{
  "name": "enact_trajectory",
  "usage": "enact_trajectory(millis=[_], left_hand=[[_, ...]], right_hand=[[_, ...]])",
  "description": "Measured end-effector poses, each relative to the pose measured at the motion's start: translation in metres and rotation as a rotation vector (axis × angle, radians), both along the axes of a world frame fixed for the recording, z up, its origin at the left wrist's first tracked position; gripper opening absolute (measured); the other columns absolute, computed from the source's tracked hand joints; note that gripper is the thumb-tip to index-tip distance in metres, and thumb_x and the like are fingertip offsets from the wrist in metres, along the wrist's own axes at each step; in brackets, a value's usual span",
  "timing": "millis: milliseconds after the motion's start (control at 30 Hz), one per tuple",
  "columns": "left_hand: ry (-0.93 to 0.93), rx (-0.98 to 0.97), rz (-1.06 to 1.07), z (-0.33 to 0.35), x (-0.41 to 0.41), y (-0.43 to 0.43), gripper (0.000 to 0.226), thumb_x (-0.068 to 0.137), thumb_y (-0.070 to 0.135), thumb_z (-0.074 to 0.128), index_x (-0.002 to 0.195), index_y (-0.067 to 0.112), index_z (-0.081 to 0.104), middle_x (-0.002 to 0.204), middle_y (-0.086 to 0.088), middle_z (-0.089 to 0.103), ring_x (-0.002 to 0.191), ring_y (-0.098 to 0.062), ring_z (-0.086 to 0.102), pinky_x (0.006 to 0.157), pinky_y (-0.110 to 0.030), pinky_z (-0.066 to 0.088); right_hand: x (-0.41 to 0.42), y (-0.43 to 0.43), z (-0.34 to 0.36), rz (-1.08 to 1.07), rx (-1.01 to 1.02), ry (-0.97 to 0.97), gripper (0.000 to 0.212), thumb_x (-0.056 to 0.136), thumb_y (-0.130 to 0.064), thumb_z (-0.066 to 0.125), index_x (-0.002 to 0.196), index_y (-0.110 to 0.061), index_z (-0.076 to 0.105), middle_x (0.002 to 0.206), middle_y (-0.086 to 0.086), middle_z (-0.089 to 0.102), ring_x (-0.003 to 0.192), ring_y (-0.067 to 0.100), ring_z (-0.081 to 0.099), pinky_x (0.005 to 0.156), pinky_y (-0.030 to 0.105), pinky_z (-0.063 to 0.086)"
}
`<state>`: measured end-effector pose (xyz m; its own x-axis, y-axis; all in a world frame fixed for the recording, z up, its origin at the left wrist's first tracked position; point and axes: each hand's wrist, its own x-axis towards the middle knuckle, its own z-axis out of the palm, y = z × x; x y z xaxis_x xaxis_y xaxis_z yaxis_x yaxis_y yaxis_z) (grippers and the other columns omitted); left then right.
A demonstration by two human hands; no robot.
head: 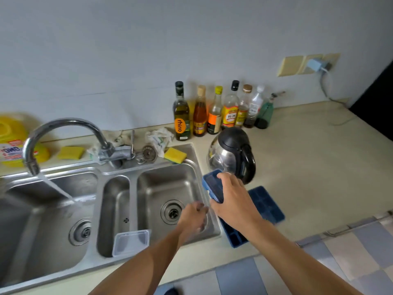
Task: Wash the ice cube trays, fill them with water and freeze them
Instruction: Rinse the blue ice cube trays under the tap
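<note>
Two trays point(265, 203) lie flat on the counter point(308, 167) under the right hand point(231, 199), likely queued for washing. Its fingers wrap a third tray point(212, 186), tilted toward the basin point(153, 188). Left hand point(194, 218) alongside: blurred, loosely curled, empty. Far left, tap point(63, 124) running.

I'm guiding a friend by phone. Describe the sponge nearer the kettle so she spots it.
Start at the steel sink. On its back right corner, toward the kettle, lies the yellow sponge. The other yellow sponge lies on the counter left of the base of the tap.
</note>
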<state>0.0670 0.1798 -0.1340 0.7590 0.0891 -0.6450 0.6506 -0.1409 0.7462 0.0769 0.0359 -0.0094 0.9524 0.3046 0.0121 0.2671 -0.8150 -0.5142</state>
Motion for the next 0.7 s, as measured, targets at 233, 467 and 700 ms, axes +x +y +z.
enact_trajectory(millis=[233, 467, 700], left_hand=[[-0.133, -0.443, 0.322, 0.045, -0.024, 0.134, 0.063, 0.103, 0.061, 0.037, 0.121, 0.010, 0.068, 0.111, -0.016, 0.074, 0.094, -0.028, 0.068, 0.084, -0.041, 0.054], [-0.164, -0.656, 0.644, 0.063, -0.048, 0.226, 0.070, 0.096, 0.072, 0.030, 0.121, 0.018, 0.068, 0.097, -0.008, 0.074, 0.086, -0.020, 0.070, 0.071, -0.033, 0.053], [-0.076, -0.520, 0.897, 0.051, -0.058, 0.287, 0.076, 0.098, 0.074, 0.022, 0.110, 0.019, 0.073, 0.101, -0.013, 0.078, 0.085, -0.030, 0.077, 0.065, -0.039, 0.060]], right_hand=[[0.005, 0.130, -0.007, 0.122, 0.060, 0.076, 0.054, 0.084, -0.031, 0.079, 0.124, -0.017, 0.047, 0.130, 0.001, 0.052, 0.115, 0.019, 0.052, 0.091, 0.031, 0.048], [-0.009, 0.255, -0.017, 0.355, 0.137, 0.171, 0.055, 0.082, -0.039, 0.076, 0.125, -0.014, 0.052, 0.133, 0.000, 0.046, 0.119, 0.019, 0.049, 0.092, 0.025, 0.040], [0.000, 0.301, -0.027, 0.627, -0.012, 0.280, 0.093, 0.079, -0.062, 0.071, 0.155, -0.023, 0.035, 0.167, -0.002, 0.018, 0.150, 0.019, 0.025, 0.114, 0.032, 0.029]])
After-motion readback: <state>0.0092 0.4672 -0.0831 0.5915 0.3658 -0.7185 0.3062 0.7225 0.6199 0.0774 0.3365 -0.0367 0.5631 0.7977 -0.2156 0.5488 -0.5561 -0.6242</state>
